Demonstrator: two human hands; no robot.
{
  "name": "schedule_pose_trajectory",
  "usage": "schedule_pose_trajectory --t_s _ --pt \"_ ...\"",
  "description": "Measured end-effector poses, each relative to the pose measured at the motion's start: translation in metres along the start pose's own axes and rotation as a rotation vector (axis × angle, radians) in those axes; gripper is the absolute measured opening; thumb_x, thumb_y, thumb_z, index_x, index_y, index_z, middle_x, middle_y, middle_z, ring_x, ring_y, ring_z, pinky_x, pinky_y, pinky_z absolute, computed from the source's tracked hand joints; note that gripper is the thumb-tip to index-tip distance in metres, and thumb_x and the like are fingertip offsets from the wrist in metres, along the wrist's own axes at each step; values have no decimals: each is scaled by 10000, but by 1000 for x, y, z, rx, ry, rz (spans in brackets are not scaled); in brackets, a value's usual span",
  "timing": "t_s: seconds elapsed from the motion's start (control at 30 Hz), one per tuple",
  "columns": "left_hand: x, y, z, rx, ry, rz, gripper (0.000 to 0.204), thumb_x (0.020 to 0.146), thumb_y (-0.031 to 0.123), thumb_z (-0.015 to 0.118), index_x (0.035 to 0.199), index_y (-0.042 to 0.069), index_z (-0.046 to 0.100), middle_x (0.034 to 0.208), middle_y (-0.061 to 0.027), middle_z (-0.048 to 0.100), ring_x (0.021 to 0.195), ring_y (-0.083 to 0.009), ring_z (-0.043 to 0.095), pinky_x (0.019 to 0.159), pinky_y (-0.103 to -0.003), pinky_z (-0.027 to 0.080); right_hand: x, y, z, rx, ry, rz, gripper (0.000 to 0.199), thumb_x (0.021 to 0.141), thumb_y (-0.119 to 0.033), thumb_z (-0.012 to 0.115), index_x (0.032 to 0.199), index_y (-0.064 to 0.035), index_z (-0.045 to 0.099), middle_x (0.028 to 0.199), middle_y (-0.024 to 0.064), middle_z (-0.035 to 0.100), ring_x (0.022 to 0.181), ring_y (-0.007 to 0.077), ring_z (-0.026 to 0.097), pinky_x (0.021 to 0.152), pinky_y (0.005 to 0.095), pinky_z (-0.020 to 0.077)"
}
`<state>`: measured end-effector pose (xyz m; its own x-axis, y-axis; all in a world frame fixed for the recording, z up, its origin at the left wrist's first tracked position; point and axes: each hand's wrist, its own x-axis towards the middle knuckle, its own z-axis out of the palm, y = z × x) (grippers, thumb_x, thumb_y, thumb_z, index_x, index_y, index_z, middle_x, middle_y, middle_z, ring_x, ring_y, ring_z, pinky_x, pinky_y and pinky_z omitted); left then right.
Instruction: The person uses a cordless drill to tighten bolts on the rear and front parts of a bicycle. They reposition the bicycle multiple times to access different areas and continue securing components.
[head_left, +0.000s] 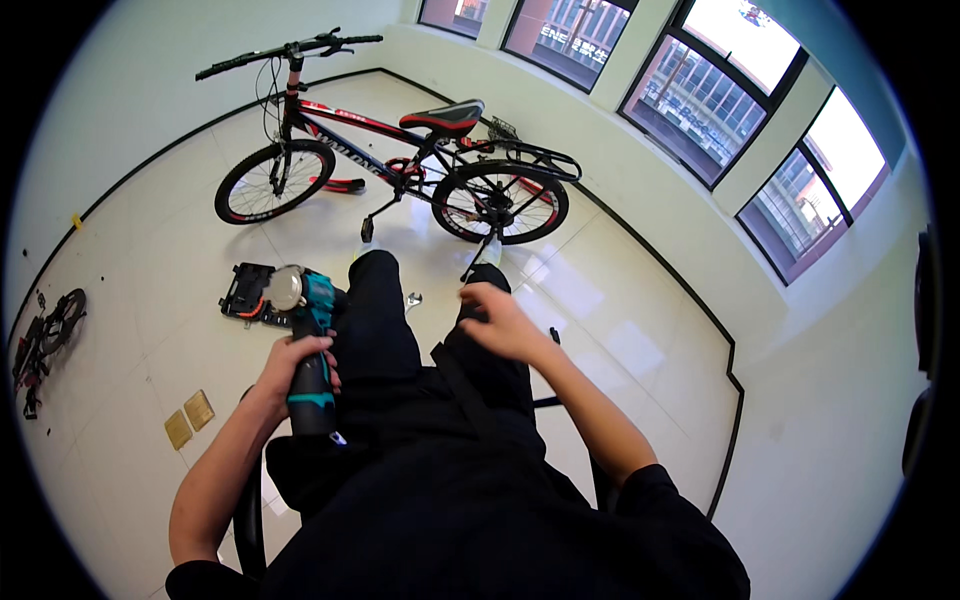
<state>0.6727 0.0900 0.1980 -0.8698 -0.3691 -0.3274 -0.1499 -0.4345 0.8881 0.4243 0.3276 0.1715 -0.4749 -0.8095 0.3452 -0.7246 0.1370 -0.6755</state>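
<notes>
Left hand (284,368) clamps teal-black power tool (312,378), right hand (508,328) half-curled, thumb and fingers apart, over right thigh (503,378), bike (400,180) at their 12 o'clock, tool case (246,292) 11.

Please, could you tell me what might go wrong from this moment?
The left hand alone holds the power tool near the left leg; if it slips, it could hit the leg. The loose wrench on the floor, between the legs, might be stepped on. The open tool case could be kicked.
</notes>
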Motion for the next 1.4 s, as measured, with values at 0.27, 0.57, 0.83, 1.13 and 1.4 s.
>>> schedule_pose_trajectory --t_s 0.27,0.57,0.83,1.13,1.4 --pt "4 -4 -5 -80 90 -58 409 789 201 594 1126 8 464 717 -99 569 561 -235 629 554 -375 556 -23 102 -26 94 306 356 333 747 -64 648 1064 31 611 996 150 675 956 232 658 807 353 535" --pt "-7 7 1 -34 83 197 503 785 92 547 1231 -89 397 675 -133 578 560 -254 640 569 -364 552 37 90 -49 712 318 612 298 807 -59 629 1078 58 587 1023 127 650 996 214 629 855 323 522" --pt "12 12 -10 -48 284 209 552 791 50 544 1287 -78 341 729 -125 564 627 -259 646 636 -369 550 284 191 -88 881 439 680 222 836 -250 667 882 -47 588 844 88 625 822 219 642 745 386 522" --pt "29 14 -17 -133 497 -13 598 774 19 550 1318 -68 318 753 -143 578 660 -272 654 652 -382 558 485 269 -88 572 398 761 819 700 -505 766 1281 -12 467 1225 186 557 1160 277 535 1031 478 368" --pt "38 11 -8 -189 541 -28 248 800 -42 566 1042 -62 516 767 -115 605 700 -207 659 664 -344 557 488 278 -87 629 369 757 512 810 -320 728 1182 -27 532 1079 130 641 960 237 645 853 415 550"
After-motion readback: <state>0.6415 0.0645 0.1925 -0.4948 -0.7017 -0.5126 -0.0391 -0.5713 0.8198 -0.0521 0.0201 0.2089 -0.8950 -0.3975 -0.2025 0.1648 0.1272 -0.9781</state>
